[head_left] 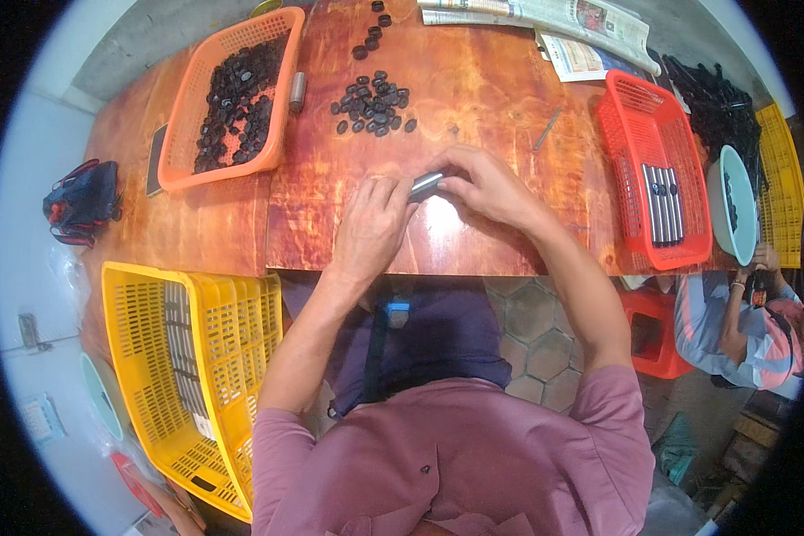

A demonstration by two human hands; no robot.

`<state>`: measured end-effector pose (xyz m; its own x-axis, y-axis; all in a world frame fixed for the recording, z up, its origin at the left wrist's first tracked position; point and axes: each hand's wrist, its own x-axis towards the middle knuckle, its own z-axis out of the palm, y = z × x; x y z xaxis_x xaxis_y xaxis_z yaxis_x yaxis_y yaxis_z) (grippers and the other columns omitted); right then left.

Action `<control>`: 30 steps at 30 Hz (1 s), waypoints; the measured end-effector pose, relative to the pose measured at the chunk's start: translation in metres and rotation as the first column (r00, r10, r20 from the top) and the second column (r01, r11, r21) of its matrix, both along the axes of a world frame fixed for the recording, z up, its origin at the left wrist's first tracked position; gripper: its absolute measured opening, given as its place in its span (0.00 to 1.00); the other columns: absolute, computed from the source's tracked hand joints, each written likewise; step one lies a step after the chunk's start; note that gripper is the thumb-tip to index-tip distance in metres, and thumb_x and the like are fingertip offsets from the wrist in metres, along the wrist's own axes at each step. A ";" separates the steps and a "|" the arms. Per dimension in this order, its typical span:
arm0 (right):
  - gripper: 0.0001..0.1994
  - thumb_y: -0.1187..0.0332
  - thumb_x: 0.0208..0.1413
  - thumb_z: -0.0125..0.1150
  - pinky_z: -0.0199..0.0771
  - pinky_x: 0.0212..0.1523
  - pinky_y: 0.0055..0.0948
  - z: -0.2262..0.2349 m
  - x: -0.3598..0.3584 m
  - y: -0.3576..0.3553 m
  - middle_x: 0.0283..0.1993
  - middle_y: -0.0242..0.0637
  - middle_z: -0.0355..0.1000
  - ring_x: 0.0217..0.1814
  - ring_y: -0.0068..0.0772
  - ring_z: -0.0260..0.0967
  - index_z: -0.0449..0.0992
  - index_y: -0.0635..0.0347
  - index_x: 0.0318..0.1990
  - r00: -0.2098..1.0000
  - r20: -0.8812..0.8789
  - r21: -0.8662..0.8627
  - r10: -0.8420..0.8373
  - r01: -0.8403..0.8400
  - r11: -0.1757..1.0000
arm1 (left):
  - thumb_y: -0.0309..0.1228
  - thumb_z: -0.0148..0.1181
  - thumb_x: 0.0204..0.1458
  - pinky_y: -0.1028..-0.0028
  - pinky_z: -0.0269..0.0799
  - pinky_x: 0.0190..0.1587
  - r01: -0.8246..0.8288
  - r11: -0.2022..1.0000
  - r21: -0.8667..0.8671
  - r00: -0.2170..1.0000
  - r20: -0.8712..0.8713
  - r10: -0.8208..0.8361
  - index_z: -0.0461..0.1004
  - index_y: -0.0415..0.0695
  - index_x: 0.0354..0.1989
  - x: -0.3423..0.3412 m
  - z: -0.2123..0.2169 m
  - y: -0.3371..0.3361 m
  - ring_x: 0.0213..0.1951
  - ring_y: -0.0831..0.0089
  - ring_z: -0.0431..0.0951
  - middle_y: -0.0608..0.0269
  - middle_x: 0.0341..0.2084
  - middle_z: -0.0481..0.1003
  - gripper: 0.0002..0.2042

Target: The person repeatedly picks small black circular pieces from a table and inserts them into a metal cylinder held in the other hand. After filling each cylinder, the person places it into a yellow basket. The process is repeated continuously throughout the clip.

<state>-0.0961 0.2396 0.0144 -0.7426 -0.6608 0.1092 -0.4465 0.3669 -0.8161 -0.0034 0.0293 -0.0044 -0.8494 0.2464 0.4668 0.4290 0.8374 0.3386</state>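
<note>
Near the table's front edge, my left hand [373, 221] and my right hand [487, 186] are both closed on a short silver metal tube [426, 186]. It lies tilted between my fingertips, its ends partly covered by them. Just beyond my hands, a loose pile of small round black caps [380, 105] lies on the wooden table [473, 98]. A few more black caps [372, 32] trail off behind the pile. To the right, a red plastic basket [612, 125] holds several long silver tubes [661, 204] side by side, with dark spots on some.
An orange basket [288, 67] of black caps stands at left, a metal cylinder [297, 92] beside it. Yellow crates [232, 339] stand below the table's left edge. Newspapers [590, 31], a thin metal rod [548, 129] and a pale green basin [731, 205] lie rightward. Another person [750, 335] sits far right.
</note>
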 end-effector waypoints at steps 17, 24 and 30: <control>0.12 0.79 0.53 0.67 0.78 0.47 0.42 -0.017 0.026 0.005 0.45 0.50 0.77 0.45 0.53 0.76 0.76 0.66 0.45 0.928 -0.371 -0.096 -0.039 0.003 0.995 | 0.28 0.69 0.51 0.59 0.75 0.46 0.065 0.997 0.040 0.990 0.123 -0.070 0.74 0.40 0.54 0.009 0.003 -0.010 0.42 0.52 0.77 0.51 0.41 0.75 0.21; 0.11 0.79 0.54 0.67 0.78 0.48 0.42 -0.016 0.030 0.001 0.47 0.49 0.77 0.46 0.53 0.76 0.77 0.67 0.45 0.918 -0.393 -0.079 -0.052 0.022 0.997 | 0.35 0.70 0.52 0.61 0.74 0.45 0.032 0.999 0.030 0.998 0.048 -0.033 0.77 0.43 0.53 0.009 0.009 -0.015 0.43 0.55 0.77 0.55 0.41 0.76 0.21; 0.11 0.80 0.53 0.67 0.77 0.48 0.42 -0.016 0.032 0.001 0.46 0.49 0.78 0.47 0.52 0.76 0.77 0.67 0.44 0.922 -0.383 -0.074 -0.054 0.027 0.997 | 0.35 0.70 0.51 0.61 0.72 0.42 -0.015 1.000 0.023 0.993 0.117 0.012 0.78 0.44 0.51 0.012 0.006 -0.012 0.41 0.59 0.76 0.60 0.37 0.74 0.19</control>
